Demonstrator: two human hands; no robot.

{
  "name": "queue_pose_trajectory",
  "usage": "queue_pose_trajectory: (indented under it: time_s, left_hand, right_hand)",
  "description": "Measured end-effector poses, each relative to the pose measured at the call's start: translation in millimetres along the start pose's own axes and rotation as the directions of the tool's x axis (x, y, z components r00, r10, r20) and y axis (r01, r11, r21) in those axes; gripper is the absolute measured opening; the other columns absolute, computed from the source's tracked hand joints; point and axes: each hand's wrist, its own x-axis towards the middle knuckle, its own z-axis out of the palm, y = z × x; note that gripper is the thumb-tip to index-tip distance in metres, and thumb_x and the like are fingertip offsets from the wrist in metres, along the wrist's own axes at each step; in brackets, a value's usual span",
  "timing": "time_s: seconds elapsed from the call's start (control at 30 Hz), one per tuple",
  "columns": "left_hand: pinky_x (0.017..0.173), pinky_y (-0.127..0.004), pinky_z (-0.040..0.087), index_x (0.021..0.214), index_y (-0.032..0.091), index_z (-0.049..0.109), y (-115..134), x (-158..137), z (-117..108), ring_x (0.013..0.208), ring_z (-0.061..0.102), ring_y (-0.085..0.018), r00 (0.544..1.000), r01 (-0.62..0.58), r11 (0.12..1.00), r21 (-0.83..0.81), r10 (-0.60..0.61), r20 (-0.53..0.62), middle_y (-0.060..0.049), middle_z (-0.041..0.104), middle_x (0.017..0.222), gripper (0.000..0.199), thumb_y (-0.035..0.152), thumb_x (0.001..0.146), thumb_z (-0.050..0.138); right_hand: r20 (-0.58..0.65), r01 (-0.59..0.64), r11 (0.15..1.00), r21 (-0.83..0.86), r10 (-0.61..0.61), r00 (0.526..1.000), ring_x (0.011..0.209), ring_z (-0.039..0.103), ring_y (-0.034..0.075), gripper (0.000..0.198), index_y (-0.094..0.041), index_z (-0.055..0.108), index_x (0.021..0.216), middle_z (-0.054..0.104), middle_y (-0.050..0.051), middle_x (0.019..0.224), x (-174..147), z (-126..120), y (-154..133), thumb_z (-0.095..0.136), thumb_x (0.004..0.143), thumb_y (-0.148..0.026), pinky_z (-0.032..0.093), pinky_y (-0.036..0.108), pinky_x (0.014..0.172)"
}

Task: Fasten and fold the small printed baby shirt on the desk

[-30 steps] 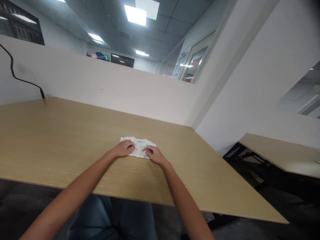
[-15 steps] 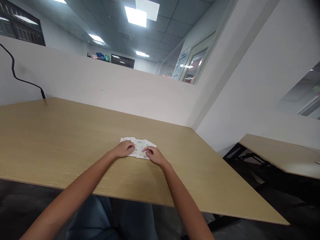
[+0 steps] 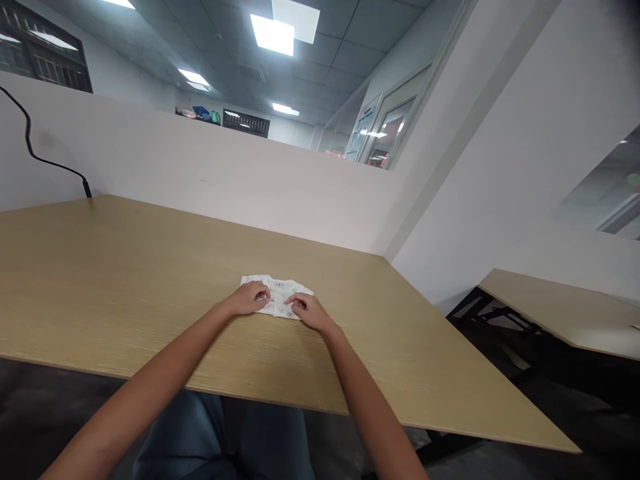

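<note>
A small white printed baby shirt (image 3: 280, 287) lies folded on the wooden table. It has a neckline along its far edge and a little dark mark below that. My left hand (image 3: 249, 297) rests on the garment's left part, its fingers curled and its fingertips closed on the cloth. Over the right part, my right hand (image 3: 307, 309) has its fingers bent and pinched at the fabric. Parts of the shirt are hidden under both hands, and the fingertips are too small to show in detail.
The wooden table (image 3: 150, 260) reaches to a white partition wall (image 3: 240, 177). A black cable (image 3: 31, 143) hangs down to the table's far left corner. Another table (image 3: 560, 303) stands to the right, past a gap.
</note>
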Motion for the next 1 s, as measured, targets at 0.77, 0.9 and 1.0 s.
queue_pose_trajectory:
  time_s: [0.77,0.9,1.0]
  left_hand:
    - [0.075,-0.028,0.044,0.096,0.018,0.074,-1.2,0.3,0.2,0.083,0.060,-0.020,1.000,-0.005,1.000,0.006,0.005,-0.007,-0.006,0.069,0.088,0.023,0.028,0.083,0.057]
    - [0.075,-0.029,0.044,0.096,0.019,0.074,-1.5,0.3,0.2,0.083,0.060,-0.020,1.000,-0.005,1.000,0.012,0.005,-0.006,-0.006,0.069,0.088,0.023,0.028,0.084,0.057]
    - [0.077,-0.029,0.045,0.096,0.019,0.074,-1.6,0.3,0.5,0.084,0.060,-0.020,1.000,-0.008,1.000,0.008,0.008,-0.011,-0.006,0.069,0.089,0.022,0.027,0.084,0.057]
  right_hand:
    - [-0.005,-0.003,1.000,-0.022,0.003,1.000,0.064,0.041,0.012,0.030,-0.017,0.076,0.099,0.050,-0.003,0.068,-0.4,-0.6,-2.3,0.055,0.078,-0.018,0.031,0.025,0.062]
    - [0.001,0.004,1.000,-0.012,-0.004,1.000,0.065,0.041,0.012,0.029,-0.017,0.076,0.098,0.051,-0.003,0.069,-0.4,-0.8,-2.0,0.055,0.078,-0.018,0.031,0.025,0.063]
    - [-0.005,-0.002,1.000,-0.020,0.002,1.000,0.064,0.040,0.013,0.029,-0.018,0.076,0.099,0.051,-0.003,0.067,-0.3,-0.7,-2.1,0.056,0.078,-0.018,0.031,0.025,0.063]
